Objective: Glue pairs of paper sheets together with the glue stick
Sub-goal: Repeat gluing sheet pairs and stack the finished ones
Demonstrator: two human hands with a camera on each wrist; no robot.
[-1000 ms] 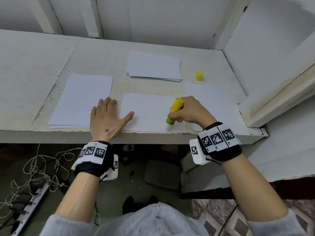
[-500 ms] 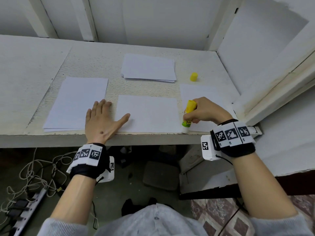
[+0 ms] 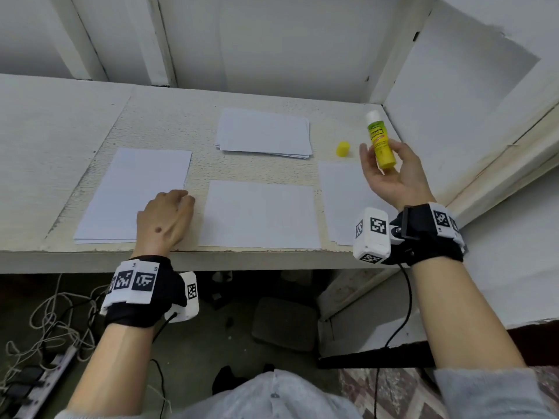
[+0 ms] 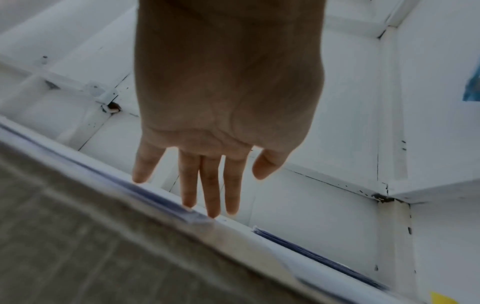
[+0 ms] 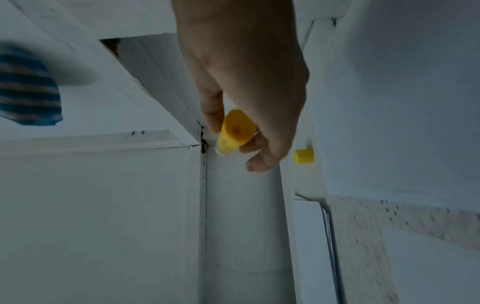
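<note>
My right hand (image 3: 382, 161) holds the yellow-green glue stick (image 3: 378, 137) raised above the right paper stack (image 3: 338, 204), its white tip pointing up. In the right wrist view the glue stick (image 5: 235, 131) sits between the thumb and fingers. Its yellow cap (image 3: 343, 149) stands on the table behind that stack. A single white sheet (image 3: 260, 214) lies at the front centre. My left hand (image 3: 181, 199) rests on the near right corner of the left paper stack (image 3: 133, 192); the left wrist view shows straight fingers (image 4: 210, 185) touching the stack's edge (image 4: 161, 201).
Another paper stack (image 3: 264, 133) lies at the back centre of the white table (image 3: 45, 146). A white wall panel (image 3: 453, 86) closes in the right side. Below the table edge are cables and a power strip (image 3: 39, 388) on the floor.
My right hand lifted the glue stick off the centre sheet's right edge, up and right, turning its tip upward. My left hand shifted from beside the centre sheet onto the left stack's corner.
</note>
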